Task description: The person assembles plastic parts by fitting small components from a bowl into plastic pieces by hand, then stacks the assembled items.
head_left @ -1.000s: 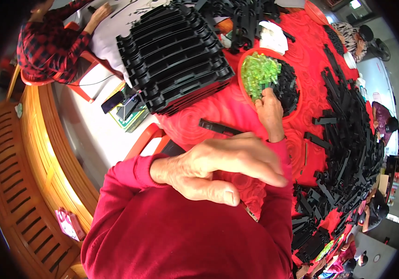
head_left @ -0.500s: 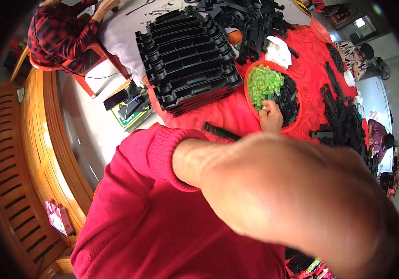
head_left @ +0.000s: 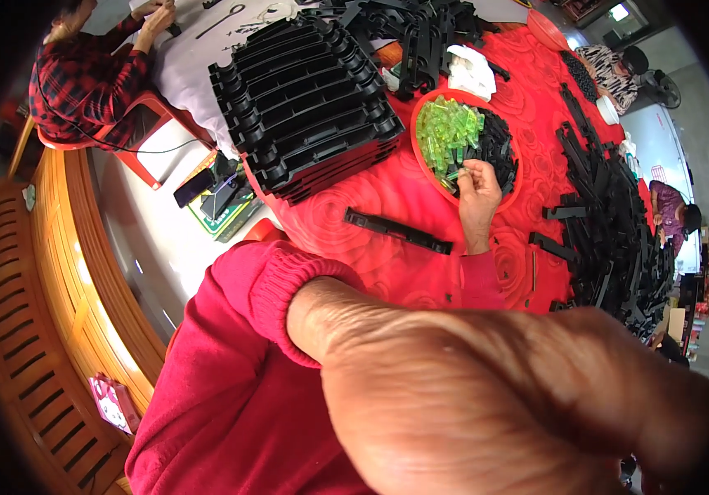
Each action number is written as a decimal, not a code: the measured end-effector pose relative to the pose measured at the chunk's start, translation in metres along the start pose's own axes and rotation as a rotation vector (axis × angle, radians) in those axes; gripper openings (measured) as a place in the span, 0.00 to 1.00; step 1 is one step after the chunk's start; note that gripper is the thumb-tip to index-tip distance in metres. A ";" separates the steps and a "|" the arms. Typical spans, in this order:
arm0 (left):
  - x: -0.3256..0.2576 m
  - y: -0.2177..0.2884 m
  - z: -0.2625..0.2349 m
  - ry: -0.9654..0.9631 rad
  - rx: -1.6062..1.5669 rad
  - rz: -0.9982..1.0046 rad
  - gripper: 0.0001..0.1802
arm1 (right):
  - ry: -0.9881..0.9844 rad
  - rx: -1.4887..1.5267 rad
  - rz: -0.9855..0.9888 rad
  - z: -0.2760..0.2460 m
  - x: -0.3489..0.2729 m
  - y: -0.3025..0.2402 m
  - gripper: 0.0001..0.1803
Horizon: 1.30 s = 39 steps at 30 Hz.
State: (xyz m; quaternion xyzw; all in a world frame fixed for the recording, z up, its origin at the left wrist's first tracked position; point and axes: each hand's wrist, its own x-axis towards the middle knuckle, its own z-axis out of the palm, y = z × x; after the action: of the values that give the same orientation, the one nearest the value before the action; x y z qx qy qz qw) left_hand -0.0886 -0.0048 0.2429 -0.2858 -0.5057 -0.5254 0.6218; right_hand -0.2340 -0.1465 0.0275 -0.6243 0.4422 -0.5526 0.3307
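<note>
**Bare Fingertips at a Glassy Green Heap**

Between one and two o'clock from the middle of the view, the right hand (head_left: 480, 196) leans over a round, smooth orange-red basin (head_left: 518, 175). Its thumb and fingertips are drawn together, pinching a small green piece (head_left: 455, 176) at the lower edge of the heap. The green pieces (head_left: 448, 130) are translucent, stubby and glossy, filling the basin from seven to twelve o'clock; matte black pieces (head_left: 499, 142), narrow and dark, fill the opposite side.

Between four and five o'clock, the left hand (head_left: 486, 388) looms close to the lens, its skin creased and partly blurred. Whether its fingers are bent or straight cannot be told, as they run into the dark rim. A ribbed knit cuff (head_left: 293, 301) circles its wrist.

A single long black strip (head_left: 398, 231) lies at seven o'clock from the basin, on a red cloth (head_left: 321, 227) patterned with roses. Toward eleven o'clock stands a stack of ridged black frames (head_left: 309, 107), their edges scalloped. Slim black parts (head_left: 610, 239) sprawl at three o'clock. A crumpled white wrapping (head_left: 472, 74) sits at twelve o'clock from the basin.
</note>
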 end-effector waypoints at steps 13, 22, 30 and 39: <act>0.001 -0.012 0.008 0.037 0.030 0.118 0.21 | 0.085 0.208 0.025 0.003 -0.019 -0.047 0.08; -0.029 0.026 -0.039 0.262 0.181 -0.198 0.20 | 0.173 0.248 0.686 -0.004 -0.044 -0.089 0.04; -0.193 0.054 -0.084 0.221 1.674 -0.784 0.13 | 0.303 0.054 0.184 0.002 -0.105 -0.046 0.06; -0.225 0.030 -0.098 -0.015 1.946 -0.844 0.24 | 0.226 -0.304 0.019 0.033 -0.125 -0.039 0.08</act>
State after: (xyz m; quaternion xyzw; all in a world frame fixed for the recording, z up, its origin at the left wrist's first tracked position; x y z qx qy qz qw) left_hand -0.0135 -0.0014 0.0074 0.5305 -0.7706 -0.0660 0.3471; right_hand -0.1938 -0.0189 0.0076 -0.5969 0.5608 -0.5427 0.1861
